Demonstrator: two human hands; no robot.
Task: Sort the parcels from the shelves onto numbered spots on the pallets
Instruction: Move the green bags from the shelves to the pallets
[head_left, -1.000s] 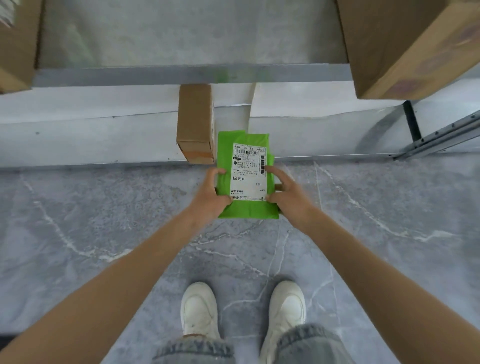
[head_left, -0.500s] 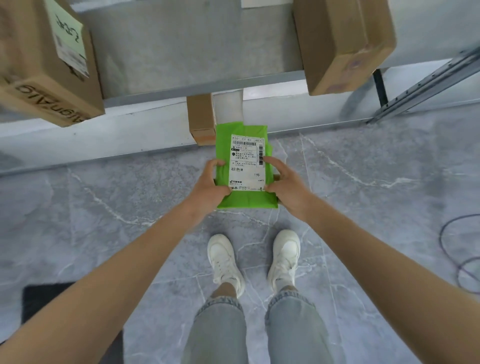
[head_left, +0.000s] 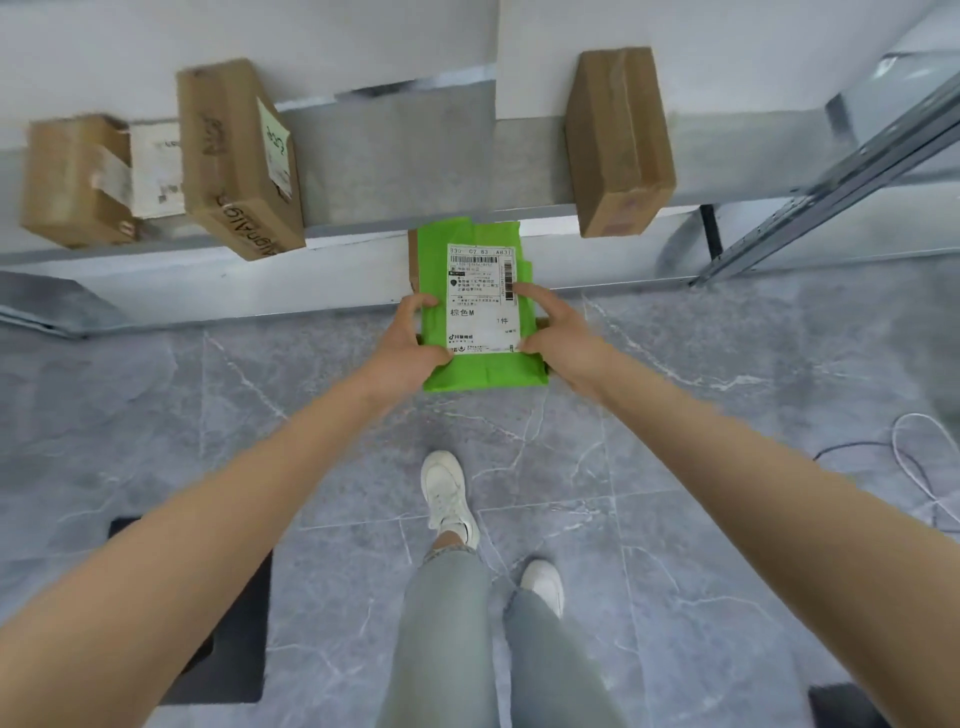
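A flat green parcel (head_left: 485, 371) with a white shipping label hangs in front of me at chest height. My left hand (head_left: 410, 343) grips its left edge, thumb on top. My right hand (head_left: 558, 338) grips the right edge, fingers curled over the label's side. Behind them stands a grey metal shelf (head_left: 415, 166) with three cardboard boxes: one at the right (head_left: 618, 140), one at the left with a pale green note (head_left: 234, 156), and one at the far left (head_left: 78, 176). A sliver of another brown box (head_left: 413, 265) shows behind the green parcel.
Grey marble floor tiles lie below, with my white shoes and jeans in the middle. A black mat (head_left: 228, 649) lies at the lower left, another dark patch (head_left: 847, 706) at the lower right. Cables (head_left: 914, 457) curl on the floor at the right. A shelf upright (head_left: 831, 176) slants at the right.
I have stepped back from the shelf with the green parcel held in both hands. More of the shelf and its boxes has come into view. One foot now stands behind the other.
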